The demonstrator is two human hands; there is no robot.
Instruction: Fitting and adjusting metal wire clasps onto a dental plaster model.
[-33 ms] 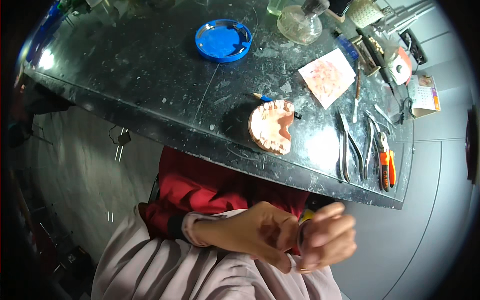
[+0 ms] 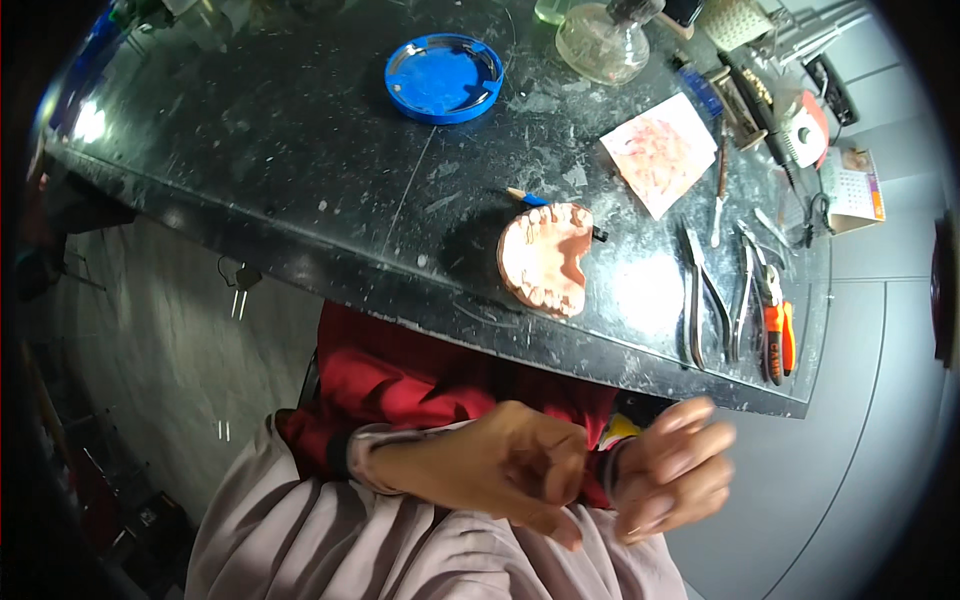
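Note:
My left hand (image 2: 500, 460) is over my lap, below the table's front edge, with its fingers curled in and the thumb lying along them. To its right, a small gap apart, my right hand (image 2: 675, 470) has bent fingers pressed close and is slightly blurred. Whatever either hand holds is hidden or too thin to make out. On the table, nearest to the hands, sits a pinkish dental cast (image 2: 535, 262) with a row of teeth around its curve. A blue pencil (image 2: 528, 197) lies behind it, partly covered.
Pliers (image 2: 697, 300) and orange-handled cutters (image 2: 775, 335) lie at the table's right. Behind them are a brush-like tool (image 2: 719, 200) and a paper sheet (image 2: 650, 190) with pink smears. A blue round dish (image 2: 440, 85) and a glass bottle (image 2: 605, 50) stand farther back.
My right hand has moved a little to the right, away from my left hand, widening the gap between them. My left hand has shifted slightly left. The view has shifted slightly.

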